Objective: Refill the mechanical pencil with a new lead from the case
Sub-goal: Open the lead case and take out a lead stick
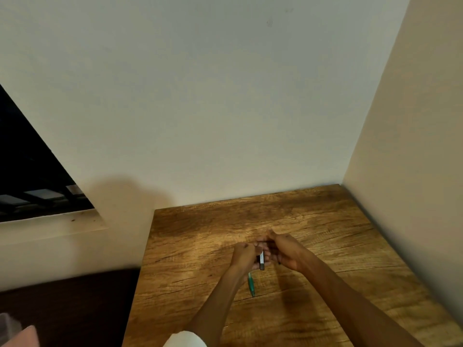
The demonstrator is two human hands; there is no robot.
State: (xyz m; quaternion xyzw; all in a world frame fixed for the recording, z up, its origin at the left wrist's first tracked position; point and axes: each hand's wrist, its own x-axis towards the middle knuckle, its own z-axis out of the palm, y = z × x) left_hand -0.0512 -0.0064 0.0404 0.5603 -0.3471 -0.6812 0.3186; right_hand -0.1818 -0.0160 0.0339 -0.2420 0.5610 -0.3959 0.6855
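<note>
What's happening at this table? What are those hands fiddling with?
A person is working with both hands over a wooden table. The left hand and right hand meet around a small dark lead case. A green mechanical pencil pokes out below the left hand. No lead can be made out.

A wooden surface [313, 216] with a warm brown grain sits pushed into a corner where a plain off-white back wall [213, 96] meets a cream side wall [413, 146] on the right. At left, a dark window [27, 171] opens above a pale sill [50, 225]. Below it lies dark floor [75, 309]. Soft light casts a blurred shadow on the back wall.
</note>
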